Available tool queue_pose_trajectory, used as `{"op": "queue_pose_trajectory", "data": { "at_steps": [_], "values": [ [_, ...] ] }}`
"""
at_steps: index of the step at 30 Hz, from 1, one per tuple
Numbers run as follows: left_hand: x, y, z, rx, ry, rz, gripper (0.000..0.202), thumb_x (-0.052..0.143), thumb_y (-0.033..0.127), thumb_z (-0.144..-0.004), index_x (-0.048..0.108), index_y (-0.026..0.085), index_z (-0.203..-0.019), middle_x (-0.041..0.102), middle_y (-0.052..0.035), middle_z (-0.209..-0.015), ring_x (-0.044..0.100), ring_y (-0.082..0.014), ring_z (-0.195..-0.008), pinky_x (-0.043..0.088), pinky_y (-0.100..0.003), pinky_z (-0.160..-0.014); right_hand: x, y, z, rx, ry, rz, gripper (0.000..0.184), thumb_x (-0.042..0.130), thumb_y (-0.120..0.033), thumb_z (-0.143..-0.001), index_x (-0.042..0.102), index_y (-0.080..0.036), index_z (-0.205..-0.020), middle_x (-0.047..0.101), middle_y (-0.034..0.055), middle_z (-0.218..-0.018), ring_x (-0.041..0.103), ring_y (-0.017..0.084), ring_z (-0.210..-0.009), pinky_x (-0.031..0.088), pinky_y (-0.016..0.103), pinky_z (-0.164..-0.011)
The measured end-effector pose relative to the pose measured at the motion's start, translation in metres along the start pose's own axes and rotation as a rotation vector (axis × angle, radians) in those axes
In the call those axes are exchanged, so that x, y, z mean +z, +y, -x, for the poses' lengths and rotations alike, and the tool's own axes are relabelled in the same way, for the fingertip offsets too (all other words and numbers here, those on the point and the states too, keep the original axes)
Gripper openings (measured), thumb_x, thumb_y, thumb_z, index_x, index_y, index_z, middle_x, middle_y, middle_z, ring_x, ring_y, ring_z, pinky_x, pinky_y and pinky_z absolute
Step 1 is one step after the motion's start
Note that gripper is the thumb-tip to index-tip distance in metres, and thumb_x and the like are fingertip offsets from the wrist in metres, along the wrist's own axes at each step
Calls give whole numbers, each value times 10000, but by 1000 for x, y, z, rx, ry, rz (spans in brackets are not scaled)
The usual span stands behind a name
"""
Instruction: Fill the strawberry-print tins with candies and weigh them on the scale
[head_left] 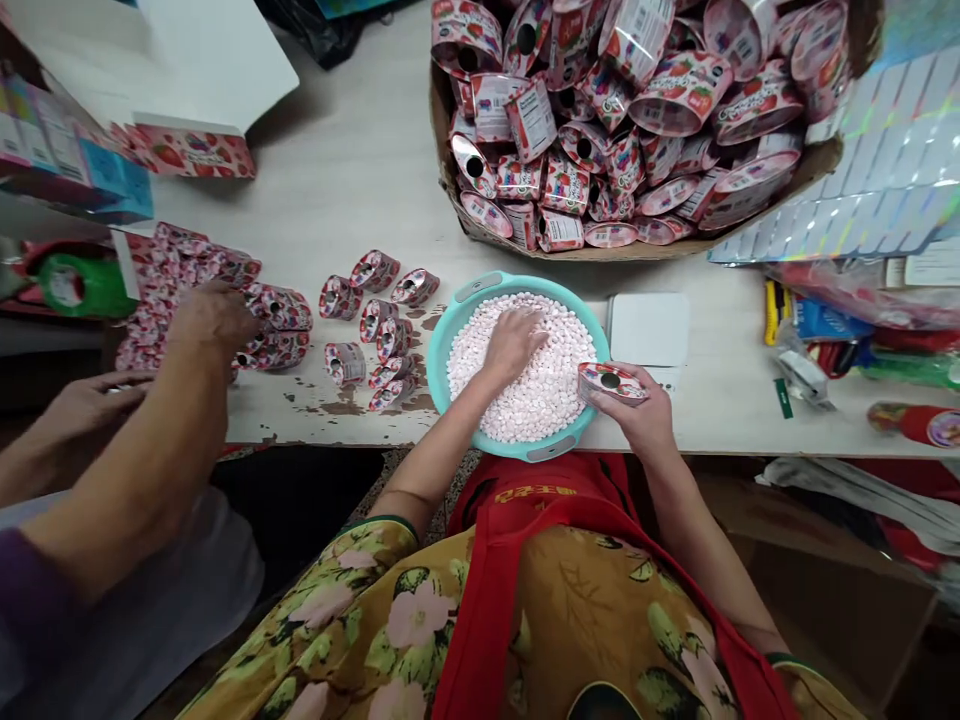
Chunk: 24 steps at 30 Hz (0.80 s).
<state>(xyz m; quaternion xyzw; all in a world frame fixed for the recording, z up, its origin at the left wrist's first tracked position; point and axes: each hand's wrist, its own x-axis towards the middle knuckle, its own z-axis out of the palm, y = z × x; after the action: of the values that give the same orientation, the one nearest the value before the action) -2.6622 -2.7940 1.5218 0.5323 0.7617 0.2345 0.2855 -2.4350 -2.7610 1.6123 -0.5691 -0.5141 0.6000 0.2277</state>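
My left hand [514, 345] rests in a turquoise basin [441, 350] full of small white candies [525, 400]. Its fingers are apart, their tips partly among the candies. At the basin's right rim, my right hand [645, 405] grips a small strawberry-printed packet [611, 381]. A dark round hole in the packet faces up. Left of the basin stand several similar packets [375, 270], some tilted. Behind it, a cardboard box [645, 247] is heaped with more of these packets.
A co-worker's hand [210, 315] reaches over grouped packets [281, 308] at the left. Right of the basin lies a white flat device [649, 328], probably a scale. Farther right are a tape-like green strip [783, 398] and plastic bags [855, 295]. Holographic sheets [862, 160] stand behind.
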Motion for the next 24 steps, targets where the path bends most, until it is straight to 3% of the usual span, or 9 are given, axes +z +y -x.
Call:
{"op": "queue_pose_trajectory", "data": {
  "at_steps": [2,5,8,11,15,19,21,24],
  "values": [
    [16,18,-4,48,-62,-34,422,541,463,-982,637,178,-1278,538,-154,-1439,455,-299,-1334,338,-441,-1133,6,2,2,-8,5,12,537,910,-366,-558,721,-211,-1036,767,47,-998,734,226,-930,601,400,-907],
    [17,30,4,61,-176,-104,505,471,574,-983,645,184,-1254,597,-153,-1308,516,-320,-1226,398,-449,-1045,13,6,7,2,11,-5,548,893,-397,-592,702,-205,-1068,764,53,-1031,730,224,-954,595,400,-922],
    [14,24,20,51,-203,-190,452,463,550,-987,677,195,-1167,635,-146,-1177,567,-307,-1110,428,-413,-960,20,8,14,-11,-6,-6,534,877,-419,-619,694,-210,-1075,761,52,-1049,725,223,-964,586,399,-940],
    [17,8,28,-30,-116,-128,333,495,475,-980,694,212,-1022,654,-126,-1091,607,-259,-995,441,-332,-819,27,12,19,-42,-8,27,540,875,-424,-627,693,-217,-1092,756,56,-1067,718,228,-975,581,396,-939],
    [14,-1,23,-232,68,358,278,613,403,-894,576,192,-718,582,-27,-733,574,-170,-740,404,-257,-664,33,20,16,-147,2,127,515,845,-434,-681,699,-224,-1127,737,65,-1107,697,236,-1023,557,404,-967],
    [-13,24,30,-396,168,1038,331,630,464,-855,493,198,-714,496,33,-641,430,-88,-491,330,-230,-485,41,16,12,-335,8,326,368,800,-382,-749,713,-248,-1080,724,60,-1088,676,244,-1029,539,402,-958],
    [-28,43,38,-385,195,1250,340,619,494,-864,474,206,-759,522,27,-676,423,-75,-461,325,-228,-451,50,11,11,-402,-42,401,317,771,-324,-771,710,-259,-1075,724,55,-1078,670,249,-1032,535,401,-943],
    [-41,65,48,-294,243,1423,336,631,486,-863,452,211,-792,538,17,-726,518,-86,-536,418,-228,-505,67,4,11,-416,-124,459,334,736,-241,-760,701,-256,-1092,722,58,-1094,669,262,-1040,533,410,-930]
  ]
}}
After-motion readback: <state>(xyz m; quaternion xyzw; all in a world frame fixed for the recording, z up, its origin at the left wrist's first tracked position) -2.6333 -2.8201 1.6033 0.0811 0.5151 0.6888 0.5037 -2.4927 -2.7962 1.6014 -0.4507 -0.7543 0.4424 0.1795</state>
